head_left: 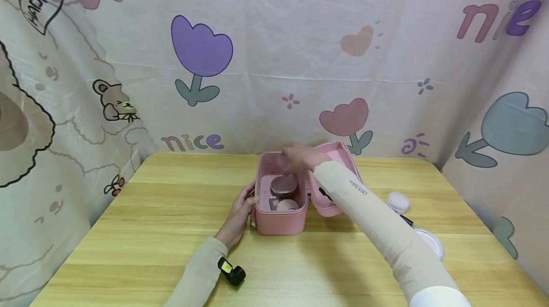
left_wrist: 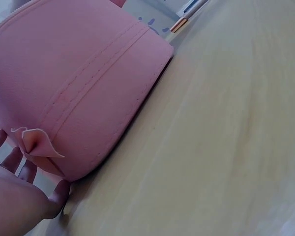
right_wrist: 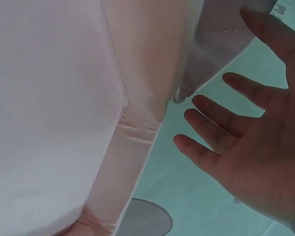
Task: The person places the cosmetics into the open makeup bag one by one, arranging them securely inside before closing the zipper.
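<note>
A pink zippered case (head_left: 280, 223) stands open on the table, its lid (head_left: 339, 150) folded out to the right. Inside lie a round mauve container (head_left: 284, 186), a paler round container (head_left: 286, 205) and a small clear-looking piece (head_left: 273, 202). My left hand (head_left: 238, 216) holds the case by its left side; in the left wrist view its thumb and fingers span the corner around a pink tab (left_wrist: 38, 142). Over the back of the case is my right hand (head_left: 302, 155), slightly blurred. The right wrist view shows that hand's fingers spread and holding nothing, beside the case wall (right_wrist: 137, 123).
To the right of the lid lie a pale round container (head_left: 398, 201), a small black item (head_left: 406, 220) and a white round item (head_left: 430, 242) partly behind the right sleeve. A stick with a copper-coloured band (left_wrist: 179, 24) shows beyond the case. A patterned curtain (head_left: 274, 59) hangs behind the table.
</note>
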`<action>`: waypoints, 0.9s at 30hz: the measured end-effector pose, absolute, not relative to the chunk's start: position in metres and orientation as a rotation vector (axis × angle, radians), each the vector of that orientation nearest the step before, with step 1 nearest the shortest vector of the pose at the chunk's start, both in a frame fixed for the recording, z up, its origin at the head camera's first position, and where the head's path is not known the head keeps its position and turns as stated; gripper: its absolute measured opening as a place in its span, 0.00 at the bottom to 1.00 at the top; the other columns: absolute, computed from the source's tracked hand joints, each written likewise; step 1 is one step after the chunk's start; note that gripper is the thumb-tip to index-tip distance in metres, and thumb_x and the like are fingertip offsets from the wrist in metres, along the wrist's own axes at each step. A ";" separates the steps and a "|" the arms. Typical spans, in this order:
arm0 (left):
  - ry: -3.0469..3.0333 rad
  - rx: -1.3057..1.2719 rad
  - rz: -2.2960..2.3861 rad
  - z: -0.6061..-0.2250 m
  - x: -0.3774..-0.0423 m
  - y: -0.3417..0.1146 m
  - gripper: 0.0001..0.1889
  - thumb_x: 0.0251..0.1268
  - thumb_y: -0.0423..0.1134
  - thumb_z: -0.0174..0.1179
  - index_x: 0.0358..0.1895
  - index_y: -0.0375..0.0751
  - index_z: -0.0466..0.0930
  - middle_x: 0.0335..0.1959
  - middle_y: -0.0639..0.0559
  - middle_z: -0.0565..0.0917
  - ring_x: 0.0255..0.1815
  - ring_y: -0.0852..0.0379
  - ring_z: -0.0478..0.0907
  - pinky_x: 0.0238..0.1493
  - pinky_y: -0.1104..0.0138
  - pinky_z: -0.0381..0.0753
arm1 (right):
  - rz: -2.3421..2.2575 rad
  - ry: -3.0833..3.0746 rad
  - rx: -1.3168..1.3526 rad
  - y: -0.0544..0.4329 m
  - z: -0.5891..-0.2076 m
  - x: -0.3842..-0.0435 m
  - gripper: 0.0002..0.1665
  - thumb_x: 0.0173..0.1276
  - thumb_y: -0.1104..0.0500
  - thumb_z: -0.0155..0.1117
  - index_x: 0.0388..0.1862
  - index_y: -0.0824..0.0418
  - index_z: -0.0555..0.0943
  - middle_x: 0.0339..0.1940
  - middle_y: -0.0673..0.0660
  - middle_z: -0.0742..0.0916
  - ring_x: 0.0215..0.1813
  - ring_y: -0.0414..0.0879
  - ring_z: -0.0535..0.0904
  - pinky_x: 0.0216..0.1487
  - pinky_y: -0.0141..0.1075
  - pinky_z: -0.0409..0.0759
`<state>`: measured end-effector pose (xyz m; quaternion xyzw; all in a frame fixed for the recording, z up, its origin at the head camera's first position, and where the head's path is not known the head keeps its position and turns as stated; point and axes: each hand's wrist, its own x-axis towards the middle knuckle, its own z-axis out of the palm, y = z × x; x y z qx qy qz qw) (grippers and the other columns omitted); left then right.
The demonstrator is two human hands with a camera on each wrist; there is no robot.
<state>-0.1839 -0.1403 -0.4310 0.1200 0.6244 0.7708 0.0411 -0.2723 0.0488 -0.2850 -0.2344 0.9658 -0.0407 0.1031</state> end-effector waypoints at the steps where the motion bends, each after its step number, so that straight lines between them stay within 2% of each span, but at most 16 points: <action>1: 1.910 0.368 2.360 -0.432 -0.184 -0.140 0.35 0.65 0.39 0.48 0.75 0.33 0.50 0.75 0.34 0.52 0.74 0.39 0.49 0.70 0.50 0.49 | -0.111 2.849 -0.691 0.050 -0.284 -0.272 0.31 0.63 0.52 0.66 0.64 0.61 0.74 0.57 0.60 0.77 0.55 0.53 0.72 0.57 0.46 0.72; 6: 1.900 0.373 2.354 -0.433 -0.185 -0.137 0.35 0.66 0.39 0.47 0.75 0.32 0.49 0.75 0.34 0.51 0.74 0.39 0.49 0.70 0.51 0.49 | -0.089 2.829 -0.689 0.057 -0.281 -0.269 0.27 0.69 0.55 0.59 0.65 0.62 0.73 0.58 0.61 0.76 0.55 0.54 0.72 0.58 0.47 0.71; 8: 1.900 0.376 2.349 -0.434 -0.185 -0.137 0.35 0.66 0.39 0.47 0.75 0.33 0.49 0.75 0.35 0.51 0.74 0.39 0.49 0.70 0.51 0.49 | -0.102 2.812 -0.695 0.060 -0.278 -0.269 0.27 0.68 0.56 0.59 0.65 0.63 0.72 0.59 0.61 0.77 0.56 0.53 0.72 0.59 0.47 0.71; 12: 1.909 0.375 2.342 -0.435 -0.185 -0.137 0.35 0.66 0.38 0.47 0.75 0.34 0.49 0.75 0.35 0.52 0.74 0.40 0.49 0.70 0.51 0.49 | -0.137 2.776 -0.705 0.068 -0.265 -0.271 0.35 0.64 0.53 0.64 0.67 0.65 0.70 0.63 0.62 0.76 0.62 0.55 0.71 0.62 0.46 0.69; 17: 1.924 0.387 2.337 -0.435 -0.186 -0.138 0.34 0.67 0.38 0.47 0.75 0.33 0.49 0.75 0.34 0.52 0.74 0.40 0.49 0.70 0.55 0.51 | -0.276 2.748 -0.682 0.089 -0.242 -0.269 0.44 0.62 0.49 0.65 0.72 0.66 0.63 0.71 0.63 0.69 0.70 0.57 0.63 0.67 0.49 0.62; 20: 1.928 0.394 2.340 -0.435 -0.188 -0.139 0.34 0.67 0.38 0.46 0.75 0.33 0.49 0.74 0.34 0.52 0.74 0.40 0.49 0.68 0.62 0.55 | -0.318 2.766 -0.669 0.106 -0.227 -0.263 0.43 0.64 0.47 0.64 0.73 0.63 0.62 0.71 0.63 0.68 0.72 0.57 0.61 0.68 0.51 0.60; 24: 1.928 0.376 2.340 -0.435 -0.189 -0.140 0.34 0.67 0.37 0.46 0.75 0.34 0.50 0.74 0.35 0.52 0.74 0.41 0.50 0.63 0.70 0.60 | -0.320 2.827 -0.740 0.132 -0.217 -0.254 0.41 0.65 0.46 0.62 0.71 0.64 0.64 0.69 0.65 0.70 0.70 0.60 0.63 0.66 0.54 0.62; 27: 1.926 0.373 2.332 -0.434 -0.188 -0.141 0.34 0.67 0.38 0.46 0.75 0.34 0.49 0.75 0.35 0.52 0.74 0.41 0.50 0.64 0.69 0.59 | -0.375 2.876 -0.801 0.150 -0.216 -0.246 0.38 0.67 0.50 0.62 0.70 0.68 0.66 0.68 0.68 0.71 0.69 0.62 0.64 0.66 0.54 0.62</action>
